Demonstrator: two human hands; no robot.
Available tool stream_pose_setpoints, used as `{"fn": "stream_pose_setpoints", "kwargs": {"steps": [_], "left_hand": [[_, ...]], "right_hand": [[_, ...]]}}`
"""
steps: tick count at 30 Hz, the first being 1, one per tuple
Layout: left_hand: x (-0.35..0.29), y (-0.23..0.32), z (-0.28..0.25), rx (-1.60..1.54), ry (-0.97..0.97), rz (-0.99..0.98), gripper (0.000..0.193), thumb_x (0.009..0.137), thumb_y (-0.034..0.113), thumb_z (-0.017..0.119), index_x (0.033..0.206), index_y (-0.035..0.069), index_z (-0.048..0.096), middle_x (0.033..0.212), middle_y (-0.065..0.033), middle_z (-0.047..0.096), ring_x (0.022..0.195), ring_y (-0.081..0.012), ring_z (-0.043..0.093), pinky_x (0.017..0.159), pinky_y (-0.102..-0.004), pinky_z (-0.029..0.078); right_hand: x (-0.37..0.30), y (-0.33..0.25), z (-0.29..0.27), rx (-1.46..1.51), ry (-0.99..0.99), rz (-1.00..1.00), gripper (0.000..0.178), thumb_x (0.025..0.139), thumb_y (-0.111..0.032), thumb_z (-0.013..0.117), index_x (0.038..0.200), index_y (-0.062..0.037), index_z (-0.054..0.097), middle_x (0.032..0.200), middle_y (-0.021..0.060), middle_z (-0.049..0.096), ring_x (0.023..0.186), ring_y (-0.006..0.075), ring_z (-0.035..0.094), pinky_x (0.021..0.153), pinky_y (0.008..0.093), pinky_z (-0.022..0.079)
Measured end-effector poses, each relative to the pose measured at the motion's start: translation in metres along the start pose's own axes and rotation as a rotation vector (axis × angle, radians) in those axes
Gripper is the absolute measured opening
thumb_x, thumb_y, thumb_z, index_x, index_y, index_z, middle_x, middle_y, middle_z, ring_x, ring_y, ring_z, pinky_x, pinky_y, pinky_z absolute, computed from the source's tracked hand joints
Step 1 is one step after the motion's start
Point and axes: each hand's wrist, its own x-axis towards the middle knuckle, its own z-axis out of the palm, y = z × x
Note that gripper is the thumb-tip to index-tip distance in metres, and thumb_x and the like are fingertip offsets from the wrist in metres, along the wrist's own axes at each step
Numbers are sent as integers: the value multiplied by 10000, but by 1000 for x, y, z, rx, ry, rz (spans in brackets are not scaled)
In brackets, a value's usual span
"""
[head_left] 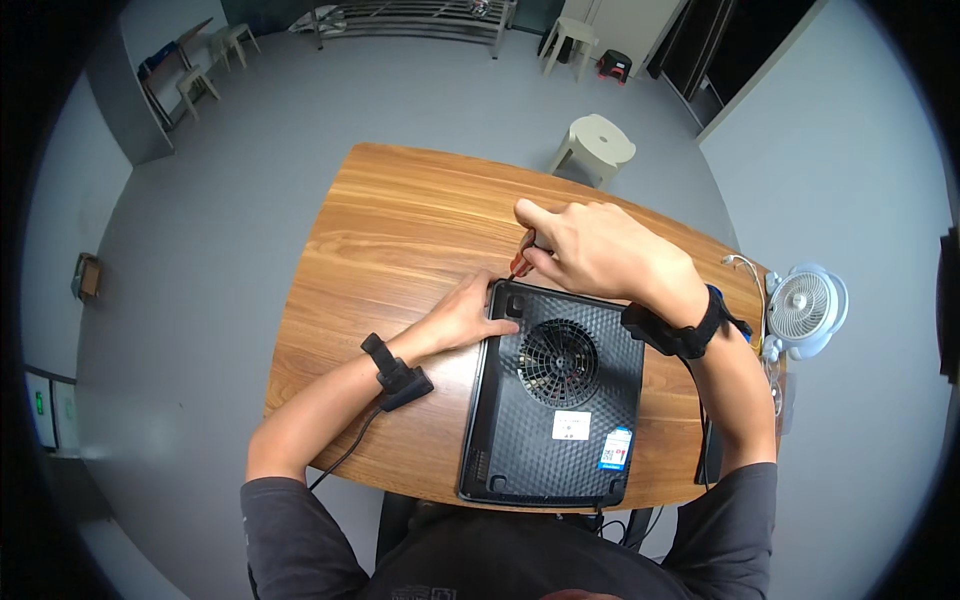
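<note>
A flat black induction cooktop [530, 440] lies underside up on the wooden table, showing a round fan grille [558, 362], rubber feet and two stickers. My right hand [612, 248] is closed round the red handle of a screwdriver [520, 260]. The screwdriver is tilted, its tip at the far left corner of the cooktop. My left hand [466, 312] rests at that same corner, thumb lying on the underside and fingers along the outer edge. Its fingers are stretched and hold nothing.
The wooden table [400, 220] has a curved edge. At its right stand a small light-blue fan [800, 305] and white cables [745, 265]. A black cable [352, 450] runs from my left wrist strap. Beyond the table is a beige stool [598, 140].
</note>
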Motion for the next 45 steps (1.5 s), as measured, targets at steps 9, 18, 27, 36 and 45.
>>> {"fn": "stream_pose_setpoints", "kwargs": {"steps": [9, 18, 27, 36, 45], "left_hand": [[0, 0, 0, 21, -19, -15, 850, 756, 379, 878, 1358, -69, 478, 1301, -299, 558, 1241, -412, 561, 1051, -443, 469], [1, -3, 2, 17, -26, -8, 860, 760, 391, 871, 1363, -74, 469, 1321, -305, 546, 1258, -419, 553, 1060, -450, 465], [-1, 6, -3, 12, -36, -34, 861, 758, 397, 871, 1354, -78, 470, 1315, -300, 549, 1240, -417, 565, 1043, -452, 478], [2, -6, 4, 7, -16, -4, 836, 762, 383, 872, 1346, -66, 478, 1307, -282, 556, 1237, -406, 567, 1034, -445, 481], [1, -6, 3, 16, 9, 0, 863, 750, 391, 885, 1370, -53, 482, 1189, -225, 563, 1072, -327, 576, 942, -410, 496]], "right_hand": [[7, -1, 7, -302, -70, 191, 384, 1025, -363, 556, 959, 14, 576, 579, 189, 615, 598, 423, 648, 603, 491, 534], [9, 4, 9, -200, -120, 126, 386, 1004, -346, 572, 1069, 34, 561, 663, 217, 661, 647, 441, 655, 627, 465, 556], [-2, 5, 7, -129, -14, 82, 358, 1004, -315, 576, 1161, 5, 550, 645, 159, 669, 655, 412, 675, 666, 480, 566], [11, -3, 21, -232, 43, 67, 337, 1003, -310, 585, 918, 12, 641, 616, 153, 634, 643, 408, 669, 640, 463, 565], [0, 3, 5, 1, -58, 26, 321, 996, -249, 582, 1104, 52, 558, 759, 207, 669, 759, 466, 667, 756, 514, 561]]}}
